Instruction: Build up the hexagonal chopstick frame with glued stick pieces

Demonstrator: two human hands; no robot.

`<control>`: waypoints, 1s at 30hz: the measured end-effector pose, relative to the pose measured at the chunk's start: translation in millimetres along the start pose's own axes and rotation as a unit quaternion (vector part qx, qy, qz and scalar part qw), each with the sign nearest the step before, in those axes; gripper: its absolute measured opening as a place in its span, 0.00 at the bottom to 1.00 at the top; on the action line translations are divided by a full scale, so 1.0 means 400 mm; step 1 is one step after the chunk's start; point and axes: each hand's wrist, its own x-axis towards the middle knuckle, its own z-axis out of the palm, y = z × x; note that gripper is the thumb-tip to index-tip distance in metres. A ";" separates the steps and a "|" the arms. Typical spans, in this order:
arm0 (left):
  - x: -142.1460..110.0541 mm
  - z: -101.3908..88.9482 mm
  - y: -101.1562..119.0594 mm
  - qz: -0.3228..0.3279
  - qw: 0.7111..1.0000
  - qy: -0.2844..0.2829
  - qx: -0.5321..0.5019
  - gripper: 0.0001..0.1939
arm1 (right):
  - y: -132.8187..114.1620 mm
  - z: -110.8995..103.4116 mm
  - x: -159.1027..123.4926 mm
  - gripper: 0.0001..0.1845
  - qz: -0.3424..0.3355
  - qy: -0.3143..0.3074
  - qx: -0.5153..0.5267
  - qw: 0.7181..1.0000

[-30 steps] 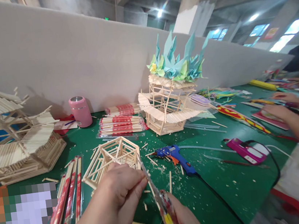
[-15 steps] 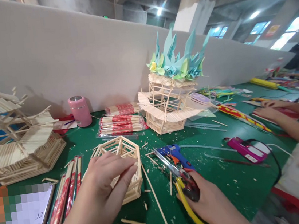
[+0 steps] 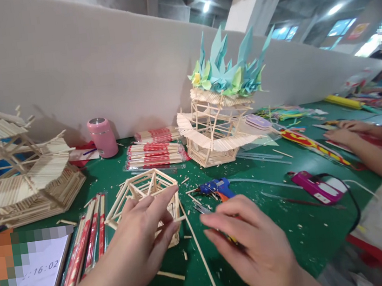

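My left hand (image 3: 147, 235) is closed, pinching a short piece of wooden stick (image 3: 179, 219) between thumb and fingers. It is in front of a small open frame of wooden sticks (image 3: 151, 174) and hides part of it. To the right, my right hand (image 3: 249, 238) hovers over the table with thumb and fingertips a little apart, seemingly empty. Behind and below it, the pliers (image 3: 201, 208) show only in part, their yellow handle mostly hidden. A blue glue gun (image 3: 214, 187) lies just beyond them.
Stick pavilions stand at left (image 3: 34, 182) and centre back (image 3: 216, 149), the latter topped with paper leaves. Around the green table are packs of chopsticks (image 3: 154, 157), a pink flask (image 3: 102, 138), a phone (image 3: 37, 285) and a magenta power strip (image 3: 311, 188). A co-worker's hands (image 3: 347, 131) work at right.
My right hand has let go of the pliers and moved left and up toward my left hand. The fingers of my left hand have shifted, and the stick piece now shows in its pinch.
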 end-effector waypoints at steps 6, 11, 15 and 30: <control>-0.004 -0.003 -0.003 0.003 1.000 0.006 0.027 0.23 | -0.008 0.049 0.088 0.12 -0.066 -0.086 -0.018 0.994; -0.009 0.000 -0.013 -0.058 0.996 -0.020 -0.059 0.25 | 0.017 0.047 0.109 0.14 -0.112 -0.135 -0.005 0.985; -0.035 -0.021 -0.025 -0.104 0.990 0.040 -0.081 0.26 | 0.025 0.053 0.112 0.14 -0.105 -0.150 0.011 0.983; -0.197 0.026 -0.066 -0.106 0.981 0.154 0.043 0.15 | 0.032 0.075 0.091 0.12 -0.108 -0.190 -0.012 0.976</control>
